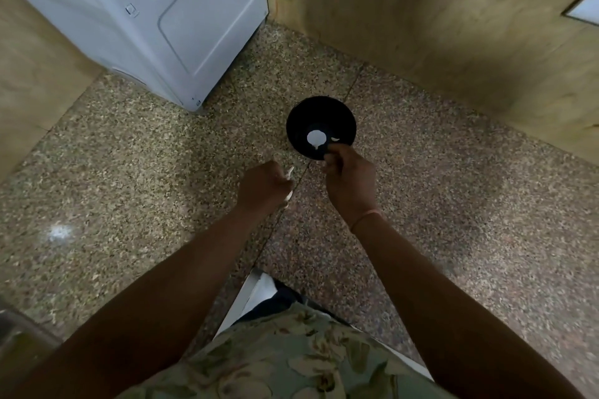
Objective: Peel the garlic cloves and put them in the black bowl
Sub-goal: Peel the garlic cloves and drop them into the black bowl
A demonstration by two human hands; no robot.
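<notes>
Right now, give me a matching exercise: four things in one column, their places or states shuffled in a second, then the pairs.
1 garlic head
2 left hand
3 right hand
4 white appliance

A at the near rim of the black bowl
B far left, away from the bowl
C holding garlic peel
D inside the bowl

Pairs: 1-D, 2-C, 3-A, 4-B

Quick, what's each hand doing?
Left hand: holds peel.
Right hand: curled by the bowl; cannot tell if it holds anything.
</notes>
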